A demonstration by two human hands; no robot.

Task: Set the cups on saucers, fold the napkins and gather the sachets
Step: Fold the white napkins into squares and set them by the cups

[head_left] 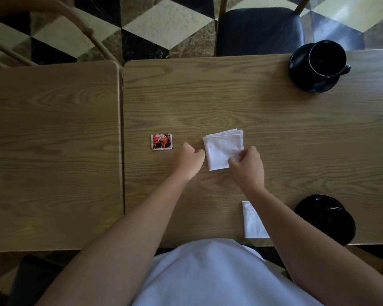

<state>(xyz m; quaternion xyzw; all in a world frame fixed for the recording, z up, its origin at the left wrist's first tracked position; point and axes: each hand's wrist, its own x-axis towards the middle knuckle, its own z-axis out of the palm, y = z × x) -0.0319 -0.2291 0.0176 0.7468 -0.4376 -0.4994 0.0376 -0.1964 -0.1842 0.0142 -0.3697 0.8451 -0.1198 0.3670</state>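
Observation:
A folded white napkin (221,149) lies at the middle of the right wooden table (230,96). My right hand (249,165) pinches its near right corner. My left hand (189,161) sits with curled fingers at the napkin's left edge; whether it grips the edge I cannot tell. A red and black sachet (161,141) lies flat to the left of my left hand. A black cup (327,58) stands on a black saucer (301,78) at the far right. A second black cup on a saucer (327,217) stands at the near right, with another folded napkin (252,221) beside it, partly under my right forearm.
A second wooden table (53,151) butts against the left side, with a narrow gap between them. A dark-cushioned chair (259,29) stands beyond the far edge and a curved wooden chair back (75,18) at the far left. The floor is patterned tile.

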